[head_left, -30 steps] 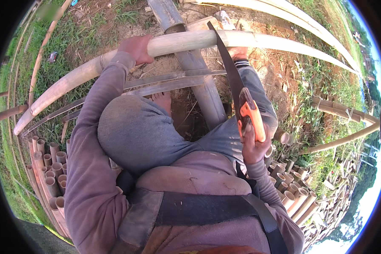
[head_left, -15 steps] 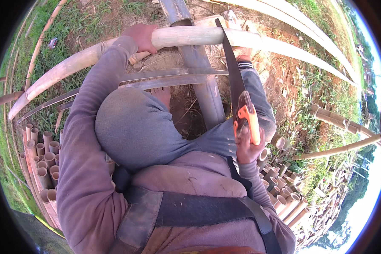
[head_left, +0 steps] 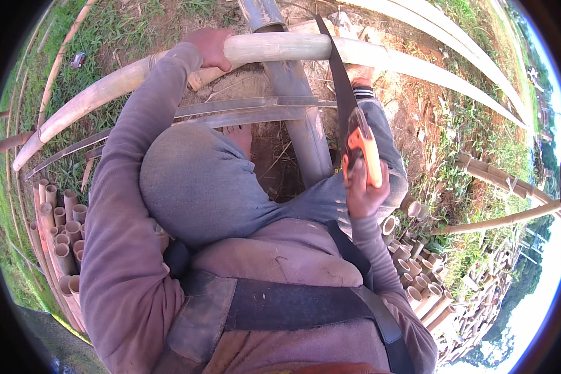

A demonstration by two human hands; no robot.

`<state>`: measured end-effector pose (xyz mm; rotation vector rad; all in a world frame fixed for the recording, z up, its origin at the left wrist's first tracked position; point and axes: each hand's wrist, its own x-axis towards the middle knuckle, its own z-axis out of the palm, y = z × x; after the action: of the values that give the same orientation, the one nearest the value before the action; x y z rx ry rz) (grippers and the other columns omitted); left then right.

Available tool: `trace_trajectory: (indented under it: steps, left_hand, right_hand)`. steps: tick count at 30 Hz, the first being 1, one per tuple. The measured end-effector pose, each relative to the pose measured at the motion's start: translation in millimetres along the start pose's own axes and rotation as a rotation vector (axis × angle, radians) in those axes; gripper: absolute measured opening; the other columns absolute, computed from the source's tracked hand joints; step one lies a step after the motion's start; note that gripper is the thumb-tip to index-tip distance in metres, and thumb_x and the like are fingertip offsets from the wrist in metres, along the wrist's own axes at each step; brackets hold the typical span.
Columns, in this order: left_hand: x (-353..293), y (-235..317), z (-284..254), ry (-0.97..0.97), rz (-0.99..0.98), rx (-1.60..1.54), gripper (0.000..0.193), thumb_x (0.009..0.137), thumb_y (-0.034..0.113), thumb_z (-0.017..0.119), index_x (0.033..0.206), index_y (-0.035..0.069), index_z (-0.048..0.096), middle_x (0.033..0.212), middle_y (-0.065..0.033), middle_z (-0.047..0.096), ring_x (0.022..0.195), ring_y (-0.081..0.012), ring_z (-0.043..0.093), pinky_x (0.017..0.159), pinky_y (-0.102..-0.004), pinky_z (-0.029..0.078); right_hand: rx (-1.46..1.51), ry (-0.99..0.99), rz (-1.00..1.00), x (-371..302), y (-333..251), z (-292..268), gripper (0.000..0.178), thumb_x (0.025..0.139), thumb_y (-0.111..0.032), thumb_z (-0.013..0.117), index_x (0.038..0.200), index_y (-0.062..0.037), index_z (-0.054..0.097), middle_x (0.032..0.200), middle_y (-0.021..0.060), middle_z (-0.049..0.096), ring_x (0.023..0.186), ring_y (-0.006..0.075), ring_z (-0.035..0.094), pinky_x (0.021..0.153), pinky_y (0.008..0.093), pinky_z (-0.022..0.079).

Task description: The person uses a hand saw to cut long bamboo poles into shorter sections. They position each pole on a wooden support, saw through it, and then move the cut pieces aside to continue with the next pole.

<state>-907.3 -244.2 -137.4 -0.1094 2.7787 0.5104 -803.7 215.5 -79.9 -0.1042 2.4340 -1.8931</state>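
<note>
A long pale bamboo pole (head_left: 280, 48) lies crosswise at the far side, over a thick grey pole (head_left: 302, 106). My left hand (head_left: 210, 47) grips the bamboo pole left of where the two cross. In my right hand (head_left: 368, 194) is a hand saw (head_left: 344, 93) with an orange handle, the fingers wrapped round it. Its dark blade rests against the bamboo pole just right of the crossing, with the tip reaching past the far side. My right foot (head_left: 360, 75) is by the bamboo pole, close to the blade.
Cut bamboo tubes (head_left: 62, 234) stand bundled at the left, and more bamboo pieces (head_left: 421, 274) are piled at the right. Split bamboo strips (head_left: 243, 114) cross in front of my knees. Long pale poles (head_left: 442, 37) stretch along the far right. A bamboo frame (head_left: 505, 181) stands at the right.
My right hand has pushed the saw a little forward, away from me, so its tip reaches farther past the bamboo pole. The pole has shifted slightly; my left hand still grips it.
</note>
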Motion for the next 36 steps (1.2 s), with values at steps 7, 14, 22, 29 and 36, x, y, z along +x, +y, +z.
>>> trace_trajectory:
  steps: [7,14,22,29,36]
  left_hand:
    - [10,11,-5,-0.045,-0.005,0.036,0.084,0.059,0.038,0.085,0.137,0.018,0.062,0.117,-0.0168,0.075,0.108,-0.0378,0.072,0.093,-0.0469,0.056]
    - [1,14,-20,-0.049,-0.02,-0.002,0.084,0.061,0.037,0.085,0.138,0.016,0.062,0.118,-0.0183,0.075,0.108,-0.0381,0.072,0.094,-0.0464,0.057]
    - [8,9,-6,-0.051,-0.022,0.024,0.083,0.06,0.039,0.085,0.137,0.015,0.064,0.118,-0.0148,0.075,0.109,-0.0354,0.072,0.095,-0.0461,0.057]
    - [16,1,-6,0.014,0.052,0.011,0.084,0.059,0.039,0.084,0.137,0.016,0.063,0.112,-0.0184,0.076,0.103,-0.0399,0.072,0.093,-0.0475,0.057]
    - [6,6,-4,-0.013,-0.007,-0.022,0.081,0.061,0.038,0.085,0.136,0.015,0.064,0.113,-0.0168,0.076,0.104,-0.0382,0.072,0.093,-0.047,0.057]
  right_hand:
    - [-0.063,0.024,-0.103,68,32,28,0.017,0.102,-0.009,0.069,0.108,0.0051,0.062,0.091,0.0079,0.067,0.085,0.0112,0.067,0.067,0.0269,0.055]
    - [-0.023,0.032,-0.037,81,7,45,0.015,0.101,-0.008,0.072,0.104,0.0041,0.065,0.088,0.0051,0.07,0.076,0.0085,0.065,0.068,0.0253,0.055]
    - [0.078,0.04,-0.058,6,29,11,0.016,0.102,-0.005,0.068,0.11,0.0056,0.059,0.093,0.0105,0.067,0.08,0.011,0.066,0.075,0.0306,0.06]
    - [-0.192,0.042,-0.144,136,6,64,0.019,0.101,-0.014,0.073,0.101,0.0031,0.065,0.079,0.0063,0.067,0.073,0.0095,0.064,0.065,0.03,0.053]
    - [-0.212,0.053,-0.099,-51,7,-28,0.016,0.104,-0.012,0.066,0.109,0.0002,0.058,0.07,0.0021,0.061,0.053,0.0063,0.056,0.048,0.0211,0.048]
